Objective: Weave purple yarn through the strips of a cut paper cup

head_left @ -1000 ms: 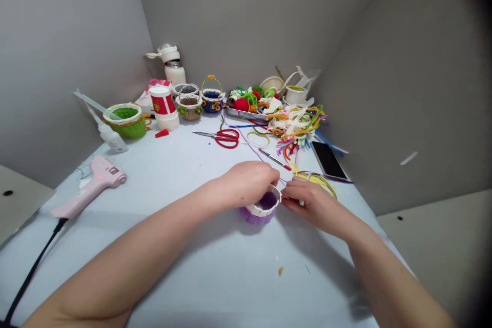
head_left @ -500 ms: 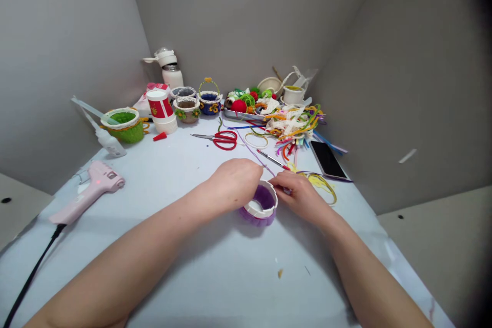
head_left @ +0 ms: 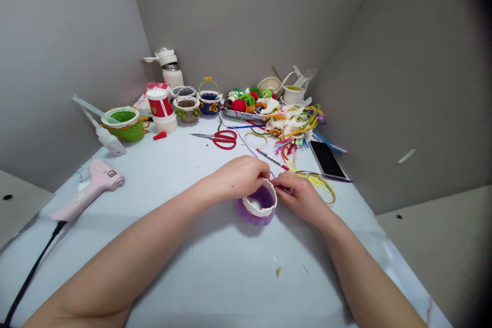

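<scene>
A small purple yarn-wrapped cup with a white rim (head_left: 258, 207) sits on the pale table (head_left: 215, 271) in the middle of the view. My left hand (head_left: 240, 177) grips its far left rim, fingers curled over the edge. On the cup's right side my right hand (head_left: 302, 195) pinches at the rim, fingertips close to those of the left. A thin purple strand (head_left: 249, 147) runs from the hands toward the back of the table.
A pink glue gun (head_left: 90, 188) with a black cord lies at left. Red scissors (head_left: 223, 138), a phone (head_left: 326, 160), a red-tipped tool (head_left: 273, 159) and a heap of coloured pipe cleaners (head_left: 298, 125) lie behind the hands. Finished baskets (head_left: 198, 102), a green cup (head_left: 125, 123) and a bottle (head_left: 169, 66) line the back.
Both hands have shifted slightly up and left on the cup. The cup has turned, showing its white rim more fully, and my right fingers have moved onto the rim.
</scene>
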Available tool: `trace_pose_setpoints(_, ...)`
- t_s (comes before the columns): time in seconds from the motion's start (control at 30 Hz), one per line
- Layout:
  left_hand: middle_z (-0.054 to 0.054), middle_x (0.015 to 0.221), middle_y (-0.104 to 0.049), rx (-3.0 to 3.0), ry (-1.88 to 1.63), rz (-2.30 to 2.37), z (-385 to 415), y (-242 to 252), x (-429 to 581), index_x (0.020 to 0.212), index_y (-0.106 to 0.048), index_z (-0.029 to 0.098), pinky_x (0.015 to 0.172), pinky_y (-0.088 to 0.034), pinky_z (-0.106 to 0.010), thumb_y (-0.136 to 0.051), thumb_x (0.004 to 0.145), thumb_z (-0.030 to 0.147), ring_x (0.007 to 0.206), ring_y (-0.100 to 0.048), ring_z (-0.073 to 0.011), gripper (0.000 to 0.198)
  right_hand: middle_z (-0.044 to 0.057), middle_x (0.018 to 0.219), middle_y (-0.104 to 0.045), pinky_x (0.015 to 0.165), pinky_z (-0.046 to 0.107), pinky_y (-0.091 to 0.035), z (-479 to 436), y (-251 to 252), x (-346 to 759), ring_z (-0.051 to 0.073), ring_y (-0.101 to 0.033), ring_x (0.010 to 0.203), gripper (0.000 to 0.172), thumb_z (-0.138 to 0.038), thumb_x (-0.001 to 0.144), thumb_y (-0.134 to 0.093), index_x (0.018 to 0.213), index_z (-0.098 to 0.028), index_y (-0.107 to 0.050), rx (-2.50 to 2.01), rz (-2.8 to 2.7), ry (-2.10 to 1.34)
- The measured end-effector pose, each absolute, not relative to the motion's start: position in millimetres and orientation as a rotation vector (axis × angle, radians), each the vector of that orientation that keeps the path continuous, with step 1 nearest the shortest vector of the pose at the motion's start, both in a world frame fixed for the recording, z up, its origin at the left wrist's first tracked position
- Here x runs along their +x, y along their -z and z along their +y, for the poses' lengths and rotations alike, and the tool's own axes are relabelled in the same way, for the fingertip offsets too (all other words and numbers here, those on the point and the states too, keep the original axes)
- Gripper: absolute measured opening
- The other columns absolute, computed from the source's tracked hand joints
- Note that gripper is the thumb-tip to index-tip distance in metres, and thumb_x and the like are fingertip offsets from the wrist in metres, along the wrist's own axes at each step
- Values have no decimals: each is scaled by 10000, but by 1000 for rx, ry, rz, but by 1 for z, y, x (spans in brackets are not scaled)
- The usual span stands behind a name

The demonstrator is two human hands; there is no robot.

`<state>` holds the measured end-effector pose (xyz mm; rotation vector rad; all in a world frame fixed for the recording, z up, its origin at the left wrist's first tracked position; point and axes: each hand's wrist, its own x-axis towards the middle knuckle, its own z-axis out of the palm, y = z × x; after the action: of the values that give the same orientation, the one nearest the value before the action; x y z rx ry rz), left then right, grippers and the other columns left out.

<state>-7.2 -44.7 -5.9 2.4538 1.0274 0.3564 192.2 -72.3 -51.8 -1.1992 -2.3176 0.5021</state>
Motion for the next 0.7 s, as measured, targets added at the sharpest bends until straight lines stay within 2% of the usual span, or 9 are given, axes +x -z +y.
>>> trace_pose_setpoints(0.33, -5, 902, -695, 2479, -374, 905, -44, 10, -9, 938, -673, 208, 736, -427, -225, -509, 783, 194, 838, -594, -137, 226, 46, 748, -644, 670, 270, -427, -76, 50, 194, 157, -570, 732, 198, -257, 901, -503, 878, -182, -685, -1230, -2341, -526)
trace_pose_setpoints(0.5, -11, 818, -698, 2463, -311, 960, -48, 7, -8, 833, -686, 199, 666, -423, -229, -506, 798, 249, 758, -597, -140, 190, 44, 774, -655, 669, 266, -430, -81, 37, 196, 153, -571, 732, 182, -242, 892, -506, 863, -184, -676, -1251, -2355, -573)
trace_pose_setpoints(0.7, -45, 828, -702, 2426, -239, 1123, -55, -1, -4, 809, -695, 190, 679, -434, -254, -497, 813, 284, 767, -608, -162, 220, 2, 723, -647, 567, 222, -408, -94, -2, 198, 118, -544, 627, 147, -257, 843, -541, 793, -200, -666, -1443, -2393, -699)
